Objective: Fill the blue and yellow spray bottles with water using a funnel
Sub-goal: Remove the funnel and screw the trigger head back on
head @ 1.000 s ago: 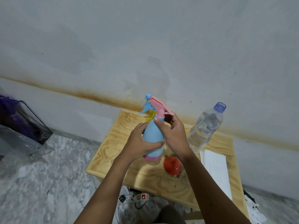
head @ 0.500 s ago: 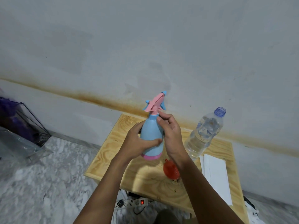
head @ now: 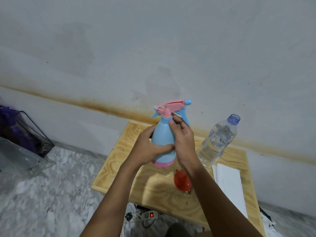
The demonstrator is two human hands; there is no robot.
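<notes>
I hold the blue spray bottle point(head: 162, 135), which has a pink base, upright above the wooden table point(head: 118, 161). My left hand point(head: 147, 147) grips its body from the left. My right hand point(head: 184, 144) reaches up its right side, and the fingertips pinch the pink collar under the pink and blue spray head point(head: 171, 106). The head's nozzle points right. A red funnel point(head: 182, 182) lies on the table under my right wrist. An uncapped clear water bottle point(head: 217, 142) stands to the right, partly full. No yellow bottle is visible.
White paper sheets point(head: 229, 183) lie along the table's right side. The table stands against a stained wall. A power strip point(head: 145, 215) with a lit switch lies on the marble floor below the table's front edge. At far left stands a wire-framed bin point(head: 25, 134).
The spray head has turned round on the neck: its nozzle pointed left a second ago and now points right. My right fingers have shifted on the collar. My left hand keeps its grip.
</notes>
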